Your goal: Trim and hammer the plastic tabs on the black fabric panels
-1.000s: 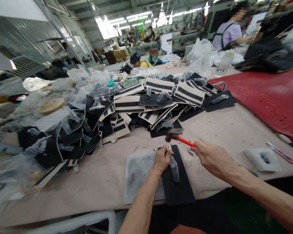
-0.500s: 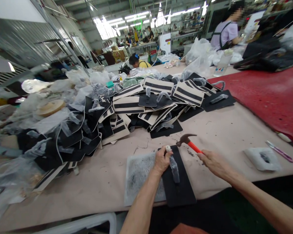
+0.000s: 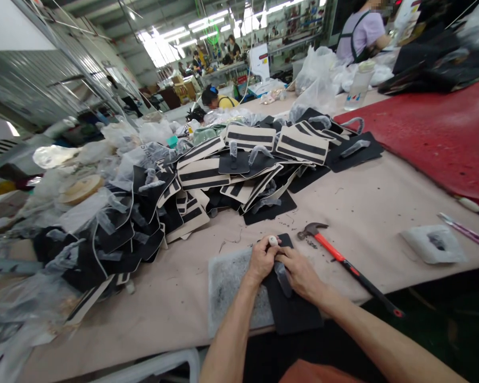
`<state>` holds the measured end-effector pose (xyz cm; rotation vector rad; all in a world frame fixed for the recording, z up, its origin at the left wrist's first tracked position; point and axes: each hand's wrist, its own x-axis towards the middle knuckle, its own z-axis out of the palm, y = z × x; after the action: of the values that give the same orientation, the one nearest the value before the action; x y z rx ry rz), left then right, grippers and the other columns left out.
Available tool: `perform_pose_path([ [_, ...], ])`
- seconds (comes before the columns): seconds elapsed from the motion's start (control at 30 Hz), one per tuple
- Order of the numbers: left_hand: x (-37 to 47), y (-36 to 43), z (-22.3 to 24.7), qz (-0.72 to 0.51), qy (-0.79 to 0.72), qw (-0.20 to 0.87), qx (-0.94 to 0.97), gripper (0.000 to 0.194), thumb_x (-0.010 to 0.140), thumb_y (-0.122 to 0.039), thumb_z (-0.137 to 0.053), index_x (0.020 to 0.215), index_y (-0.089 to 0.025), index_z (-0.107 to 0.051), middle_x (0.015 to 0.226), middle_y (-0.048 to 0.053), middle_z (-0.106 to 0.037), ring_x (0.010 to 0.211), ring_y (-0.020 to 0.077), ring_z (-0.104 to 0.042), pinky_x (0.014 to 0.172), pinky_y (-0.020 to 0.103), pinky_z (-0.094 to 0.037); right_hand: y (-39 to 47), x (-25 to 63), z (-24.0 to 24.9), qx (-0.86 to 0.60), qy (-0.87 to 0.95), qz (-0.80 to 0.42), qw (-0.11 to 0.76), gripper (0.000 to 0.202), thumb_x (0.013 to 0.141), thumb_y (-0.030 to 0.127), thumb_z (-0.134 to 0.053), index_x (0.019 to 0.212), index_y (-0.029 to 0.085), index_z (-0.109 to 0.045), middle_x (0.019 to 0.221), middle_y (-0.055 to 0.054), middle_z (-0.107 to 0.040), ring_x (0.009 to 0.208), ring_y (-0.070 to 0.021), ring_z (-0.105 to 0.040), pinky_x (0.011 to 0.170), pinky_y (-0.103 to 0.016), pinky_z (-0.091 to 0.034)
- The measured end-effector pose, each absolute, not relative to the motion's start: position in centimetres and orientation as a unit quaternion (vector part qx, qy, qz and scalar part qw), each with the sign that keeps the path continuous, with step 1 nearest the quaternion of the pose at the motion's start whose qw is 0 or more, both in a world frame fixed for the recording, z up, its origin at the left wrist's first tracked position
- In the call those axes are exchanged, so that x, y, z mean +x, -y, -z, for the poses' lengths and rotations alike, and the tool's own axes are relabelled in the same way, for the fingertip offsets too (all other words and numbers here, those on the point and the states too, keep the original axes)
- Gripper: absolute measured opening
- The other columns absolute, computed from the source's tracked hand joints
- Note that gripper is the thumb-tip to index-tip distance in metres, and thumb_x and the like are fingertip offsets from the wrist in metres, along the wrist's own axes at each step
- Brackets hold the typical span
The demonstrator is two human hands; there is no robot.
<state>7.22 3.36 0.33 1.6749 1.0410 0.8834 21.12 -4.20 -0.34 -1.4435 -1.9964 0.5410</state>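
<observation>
My left hand (image 3: 262, 259) is closed at the upper end of a black panel (image 3: 293, 316). A small piece with a round white top (image 3: 272, 241) shows at its fingertips; its kind is unclear. My right hand (image 3: 302, 274) has its fingers bent together against the left fingertips, and what they pinch is hidden. Beneath it, a plastic-wrapped strap handle (image 3: 283, 282) runs along the panel. The panel overlaps a whitish, speckled slab (image 3: 231, 295). To the right, a claw hammer (image 3: 335, 254) with an orange and black handle lies on the table, touched by neither hand.
Striped and black panels (image 3: 247, 175) are heaped across the table (image 3: 175, 298), with plastic bags (image 3: 120, 135) at left. A white block (image 3: 435, 242), a purple-handled tool (image 3: 463, 229) and a red sheet (image 3: 435, 133) are at right. Co-workers sit farther back.
My right hand has let go of the hammer, which now rests on the table, and has moved left to join my left hand. The view has shifted slightly.
</observation>
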Motion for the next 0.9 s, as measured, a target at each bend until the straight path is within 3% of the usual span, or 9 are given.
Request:
perform_pose_path([
  [0.1, 8.4, -2.6, 0.1, -0.413, -0.481, 0.454, 0.626, 0.01, 0.079, -0.021, -0.067, 0.087, -0.018, -0.071, 0.083, 0.003, -0.073, 0.075, 0.0173, -0.068, 0.07, 0.025, -0.053, 3.8, 20.9, 1.8, -0.567, 0.75, -0.182, 0.289, 0.032, 0.089, 0.009, -0.045, 0.11, 0.018, -0.066, 0.111, -0.011, -0.061, 0.098, -0.0238, -0.055, 0.084, -0.038, -0.047],
  [0.17, 9.6, -2.2, -1.0, -0.479, -0.515, 0.435, 0.562, 0.011, 0.076, -0.025, -0.074, 0.08, -0.017, -0.069, 0.072, 0.001, -0.07, 0.066, 0.0147, -0.064, 0.063, 0.023, -0.052, 3.8, 21.2, 2.1, -0.571, 0.744, -0.182, 0.294, 0.031, 0.089, 0.008, -0.044, 0.106, 0.018, -0.068, 0.106, -0.01, -0.062, 0.094, -0.0225, -0.055, 0.083, -0.036, -0.046],
  [0.3, 10.6, -3.6, -7.5, -0.658, -0.45, 0.414, 0.441, 0.022, 0.086, -0.038, -0.069, 0.09, -0.017, -0.066, 0.083, 0.002, -0.071, 0.072, 0.0147, -0.068, 0.07, 0.026, -0.056, 3.9, 21.5, 1.9, -0.558, 0.732, -0.225, 0.319, 0.033, 0.09, 0.007, -0.043, 0.104, 0.021, -0.069, 0.105, -0.007, -0.063, 0.094, -0.0197, -0.056, 0.084, -0.033, -0.047],
  [0.43, 8.1, -5.7, -12.0, -0.651, -0.387, 0.406, 0.512, 0.029, 0.084, -0.042, -0.071, 0.096, -0.016, -0.066, 0.086, 0.005, -0.073, 0.078, 0.0175, -0.07, 0.075, 0.03, -0.058, 4.5, 21.6, 2.1, -0.539, 0.717, -0.237, 0.373, 0.039, 0.088, 0.005, -0.041, 0.108, 0.021, -0.069, 0.111, -0.008, -0.063, 0.101, -0.0204, -0.058, 0.089, -0.036, -0.049],
  [0.53, 5.5, -4.8, -8.9, -0.619, -0.468, 0.388, 0.497, 0.029, 0.084, -0.044, -0.07, 0.091, -0.015, -0.066, 0.077, 0.004, -0.072, 0.071, 0.0158, -0.069, 0.071, 0.027, -0.056, 5.1, 21.7, 2.1, -0.521, 0.694, -0.234, 0.439, 0.041, 0.088, 0.006, -0.039, 0.111, 0.021, -0.069, 0.115, -0.009, -0.064, 0.107, -0.0204, -0.061, 0.091, -0.036, -0.051],
  [0.63, 3.4, -2.4, -2.9, -0.578, -0.55, 0.406, 0.445, 0.03, 0.082, -0.045, -0.068, 0.084, -0.014, -0.064, 0.073, 0.004, -0.071, 0.068, 0.0173, -0.07, 0.067, 0.027, -0.056, 5.1, 22.1, 1.3, -0.523, 0.646, -0.238, 0.503, 0.026, 0.091, 0.017, -0.052, 0.109, 0.02, -0.07, 0.115, -0.009, -0.067, 0.107, -0.0213, -0.064, 0.093, -0.036, -0.053],
  [0.7, 2.3, -0.9, 0.2, -0.566, -0.58, 0.416, 0.413, 0.032, 0.081, -0.045, -0.067, 0.087, -0.014, -0.064, 0.074, 0.005, -0.071, 0.069, 0.0185, -0.07, 0.069, 0.029, -0.057, 4.6, 22.7, 0.3, -0.55, 0.592, -0.252, 0.532, 0.021, 0.093, 0.022, -0.056, 0.107, 0.017, -0.07, 0.104, -0.009, -0.072, 0.094, -0.02, -0.069, 0.083, -0.033, -0.057],
  [0.8, 1.4, 0.4, 2.2, -0.563, -0.586, 0.43, 0.394, 0.038, 0.082, -0.049, -0.065, 0.096, -0.013, -0.064, 0.078, 0.006, -0.072, 0.073, 0.02, -0.072, 0.072, 0.031, -0.057, 3.3, 23.6, -1.6, -0.581, 0.553, -0.272, 0.531, 0.03, 0.098, 0.019, -0.043, 0.095, 0.012, -0.071, 0.079, -0.003, -0.074, 0.067, -0.0127, -0.068, 0.064, -0.024, -0.058],
  [0.9, 1.0, 0.6, 2.0, -0.542, -0.589, 0.42, 0.428, 0.037, 0.083, -0.05, -0.063, 0.091, -0.014, -0.065, 0.078, 0.007, -0.072, 0.074, 0.0203, -0.071, 0.073, 0.03, -0.056, 2.4, 23.9, -3.1, -0.552, 0.567, -0.291, 0.537, 0.04, 0.099, 0.013, -0.036, 0.078, 0.018, -0.07, 0.069, 0.001, -0.073, 0.068, -0.0127, -0.068, 0.068, -0.027, -0.059],
])
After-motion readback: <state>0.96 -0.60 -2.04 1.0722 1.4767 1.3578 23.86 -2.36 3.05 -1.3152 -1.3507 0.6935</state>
